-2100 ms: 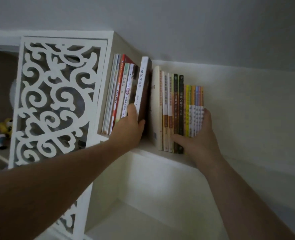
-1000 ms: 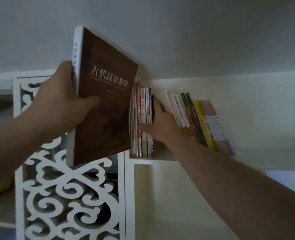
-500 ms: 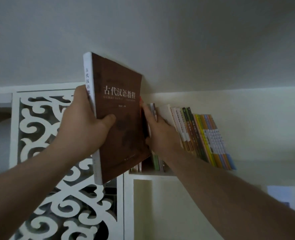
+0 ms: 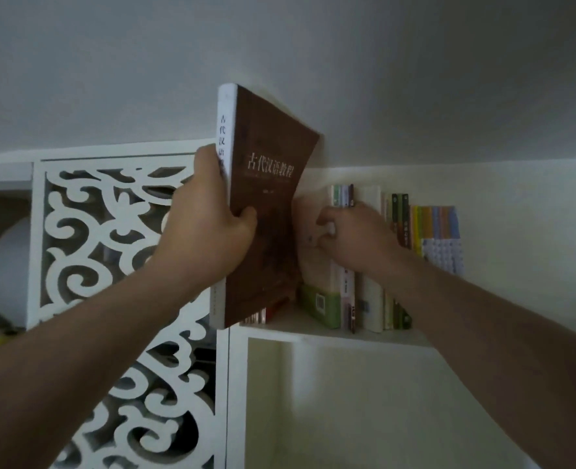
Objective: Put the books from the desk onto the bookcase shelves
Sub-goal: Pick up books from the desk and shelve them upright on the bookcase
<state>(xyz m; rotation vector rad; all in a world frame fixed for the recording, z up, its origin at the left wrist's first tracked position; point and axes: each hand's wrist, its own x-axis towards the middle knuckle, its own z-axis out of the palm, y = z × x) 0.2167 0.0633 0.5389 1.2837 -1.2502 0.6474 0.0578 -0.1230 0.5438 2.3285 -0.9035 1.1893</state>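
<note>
A plain grey-white wall (image 4: 415, 79) rises behind a white bookcase with a carved scrollwork side panel (image 4: 111, 252) and a flat white upper shelf (image 4: 330, 330). The left hand (image 4: 205, 228) grips a thick brown softcover book with a white spine (image 4: 266, 204), thumb on the cover, fingers behind the spine, held upright at the shelf's left end. Right of that thumb, the right hand (image 4: 354, 238) has its fingers curled into the row of upright mixed-colour books (image 4: 415, 231), seemingly parting them.

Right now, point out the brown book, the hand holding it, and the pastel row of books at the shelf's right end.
brown book (image 4: 269, 211): head view, front cover below the title.
left hand (image 4: 209, 231): head view, back of the hand.
pastel books (image 4: 438, 231): head view, spines mid-height.
</note>
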